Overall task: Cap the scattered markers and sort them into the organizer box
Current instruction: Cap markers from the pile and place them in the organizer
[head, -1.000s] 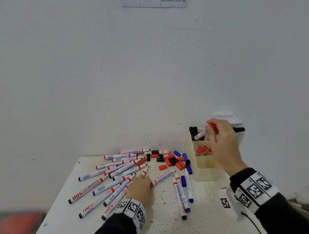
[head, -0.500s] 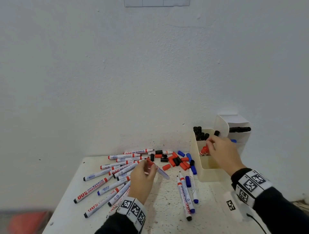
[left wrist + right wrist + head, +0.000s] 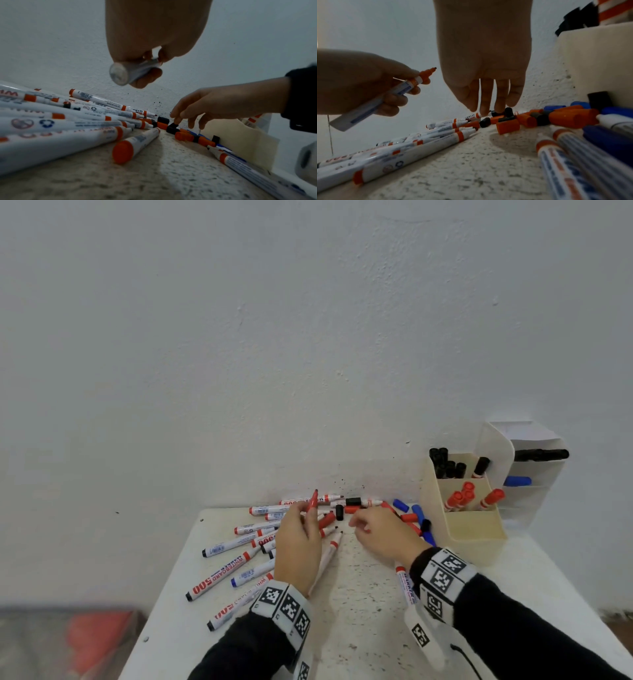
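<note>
I see the table (image 3: 359, 594) with the organizer (image 3: 472, 529) at its far right, and loose markers (image 3: 233, 568) fanned out on the left. The caps (image 3: 508, 125) are piled between them by the wall. My left hand (image 3: 298, 546) grips an uncapped red marker (image 3: 385, 94), axis tilted, tip up and pointing towards the right hand. My right hand (image 3: 383, 534) is nearer the caps, fingers loosely spread and reaching down, fingertips (image 3: 500, 109) at a black cap (image 3: 172, 127); I can't tell if they've pinched it. A red cap looks like the right match.

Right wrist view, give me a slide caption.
Right hand reaches into loose caps while left hand holds an uncapped red marker.
</note>
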A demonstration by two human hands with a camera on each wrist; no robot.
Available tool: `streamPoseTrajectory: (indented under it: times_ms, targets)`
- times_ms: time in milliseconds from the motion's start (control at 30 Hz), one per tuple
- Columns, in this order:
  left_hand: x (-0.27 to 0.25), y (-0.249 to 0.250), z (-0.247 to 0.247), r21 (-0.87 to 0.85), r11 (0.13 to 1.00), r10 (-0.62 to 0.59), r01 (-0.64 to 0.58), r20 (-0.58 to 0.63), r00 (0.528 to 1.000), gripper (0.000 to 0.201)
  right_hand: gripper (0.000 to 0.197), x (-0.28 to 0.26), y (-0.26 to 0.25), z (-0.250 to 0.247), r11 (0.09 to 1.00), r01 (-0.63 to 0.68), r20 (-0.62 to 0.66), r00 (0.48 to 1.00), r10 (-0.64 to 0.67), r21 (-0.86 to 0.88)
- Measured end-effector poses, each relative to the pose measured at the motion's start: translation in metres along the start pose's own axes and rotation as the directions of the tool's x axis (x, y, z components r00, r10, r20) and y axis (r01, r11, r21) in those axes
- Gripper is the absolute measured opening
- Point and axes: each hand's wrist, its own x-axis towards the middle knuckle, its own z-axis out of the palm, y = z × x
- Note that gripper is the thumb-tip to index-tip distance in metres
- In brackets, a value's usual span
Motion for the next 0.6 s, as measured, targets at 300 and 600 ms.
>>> streamPoseTrajectory:
  times_ms: [300, 600]
  targets:
    - [0.016, -0.015, -0.008, 0.163, 0.984, -0.089, 0.074, 0.089, 0.992, 0.039, 0.045, 0.052, -0.012, 0.003, 0.893, 0.157, 0.167, 0.982, -0.093, -0.421]
    - [0.023, -0.022, -0.001, 0.168, 0.984, -0.081, 0.065, 0.092, 0.992, 0.036, 0.029, 0.074, -0.014, 0.027, 0.824, 0.205, 0.134, 0.978, -0.157, -0.528]
